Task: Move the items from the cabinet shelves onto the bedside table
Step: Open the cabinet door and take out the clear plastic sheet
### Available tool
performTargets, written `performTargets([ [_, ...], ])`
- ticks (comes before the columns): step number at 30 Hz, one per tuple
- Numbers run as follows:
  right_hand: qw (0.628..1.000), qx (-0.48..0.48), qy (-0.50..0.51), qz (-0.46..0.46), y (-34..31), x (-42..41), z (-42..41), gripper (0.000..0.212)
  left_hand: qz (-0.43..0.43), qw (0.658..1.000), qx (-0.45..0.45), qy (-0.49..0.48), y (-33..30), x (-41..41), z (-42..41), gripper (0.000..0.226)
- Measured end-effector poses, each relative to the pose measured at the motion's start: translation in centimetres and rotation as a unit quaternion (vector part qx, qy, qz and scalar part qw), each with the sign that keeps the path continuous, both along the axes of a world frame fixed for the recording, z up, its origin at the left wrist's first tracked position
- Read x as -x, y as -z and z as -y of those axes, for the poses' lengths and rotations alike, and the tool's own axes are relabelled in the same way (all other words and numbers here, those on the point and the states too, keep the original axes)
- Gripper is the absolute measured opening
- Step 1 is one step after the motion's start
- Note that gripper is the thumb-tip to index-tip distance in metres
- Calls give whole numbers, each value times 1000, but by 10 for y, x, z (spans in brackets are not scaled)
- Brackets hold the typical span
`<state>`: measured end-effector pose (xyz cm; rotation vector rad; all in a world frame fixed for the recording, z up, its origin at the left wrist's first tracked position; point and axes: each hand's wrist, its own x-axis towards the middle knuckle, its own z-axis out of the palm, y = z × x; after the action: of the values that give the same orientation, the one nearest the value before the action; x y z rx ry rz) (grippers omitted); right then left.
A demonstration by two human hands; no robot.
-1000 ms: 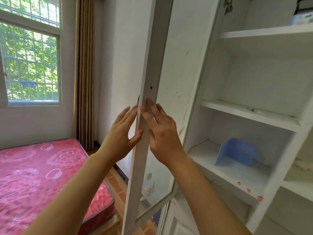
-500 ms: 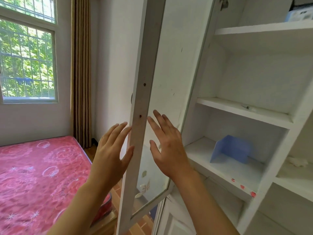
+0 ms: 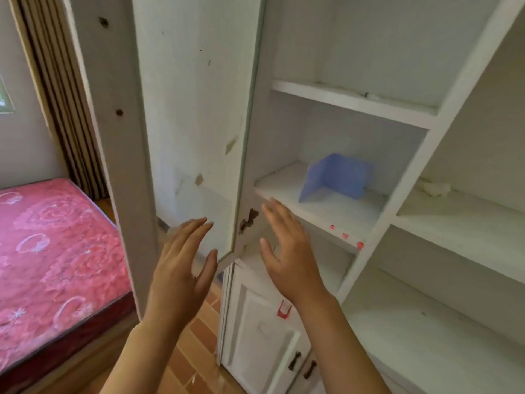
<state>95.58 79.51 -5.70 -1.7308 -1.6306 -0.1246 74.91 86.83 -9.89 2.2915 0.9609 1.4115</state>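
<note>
A white cabinet stands open in front of me, its glazed door point(image 3: 119, 143) swung wide to the left. On the middle shelf point(image 3: 335, 217) sits a blue folded plastic piece point(image 3: 335, 180), upright like a bent sheet. A small crumpled white thing point(image 3: 433, 187) lies on the shelf of the right-hand bay. My left hand point(image 3: 181, 268) hovers with spread fingers by the door's lower edge, holding nothing. My right hand point(image 3: 287, 251) is raised, fingers apart, just in front of the middle shelf's edge and left of the blue piece.
A bed with a pink flowered mattress point(image 3: 51, 257) fills the lower left, a striped curtain point(image 3: 56, 89) behind it. Below the shelves are closed white cupboard doors point(image 3: 272, 348) with dark handles. Brick-patterned floor point(image 3: 199, 351) shows between bed and cabinet.
Both hands have let go of the door's edge and dropped lower, fingers spread. The door has swung further left, and my view has tilted down toward the shelves.
</note>
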Motion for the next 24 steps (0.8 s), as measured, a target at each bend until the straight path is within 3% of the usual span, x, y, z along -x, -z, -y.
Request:
performTargets([
  [6, 999, 33, 22, -24, 22, -59, 27, 61, -62, 997, 37, -4, 0, -75, 15, 55],
  [12, 998, 49, 10, -45, 42, -107, 38, 60, -71, 995, 74, -11, 4, -133, 29, 49],
  [24, 989, 107, -15, -97, 98, -160, 39, 61, -111, 981, 154, -32, 50, -188, 32, 52],
])
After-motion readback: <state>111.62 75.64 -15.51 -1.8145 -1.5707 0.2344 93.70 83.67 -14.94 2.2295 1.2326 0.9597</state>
